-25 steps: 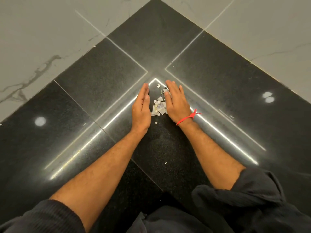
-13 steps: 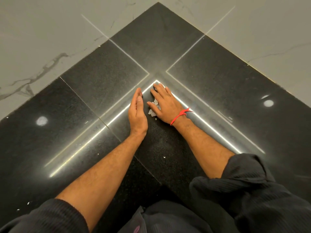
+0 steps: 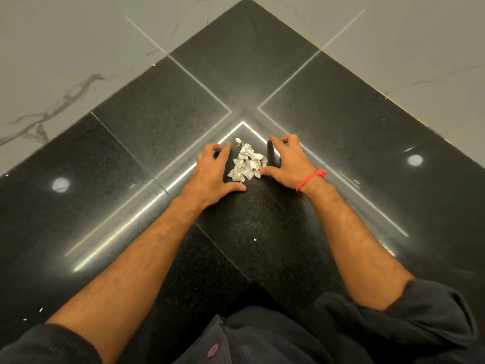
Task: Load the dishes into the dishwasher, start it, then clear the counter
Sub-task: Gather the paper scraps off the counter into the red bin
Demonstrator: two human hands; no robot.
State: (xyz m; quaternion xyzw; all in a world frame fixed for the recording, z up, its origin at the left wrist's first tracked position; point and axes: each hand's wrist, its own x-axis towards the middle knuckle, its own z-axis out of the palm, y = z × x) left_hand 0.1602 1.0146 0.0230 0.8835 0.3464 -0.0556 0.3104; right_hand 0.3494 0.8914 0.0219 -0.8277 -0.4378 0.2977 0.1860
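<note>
Centrally, a small heap of torn white paper scraps (image 3: 248, 164) lies on the black speckled surface (image 3: 157, 122), between the left hand (image 3: 211, 174) and right hand (image 3: 290, 161), both spread with fingers arched, gripping nothing.

Bare forearms emerge from dark, ribbed sleeves (image 3: 409, 319) pushed up near the elbows — a thin red band (image 3: 311, 179) circles the right wrist, and the dark garment (image 3: 262, 340) carries a purplish button (image 3: 212, 350).
</note>
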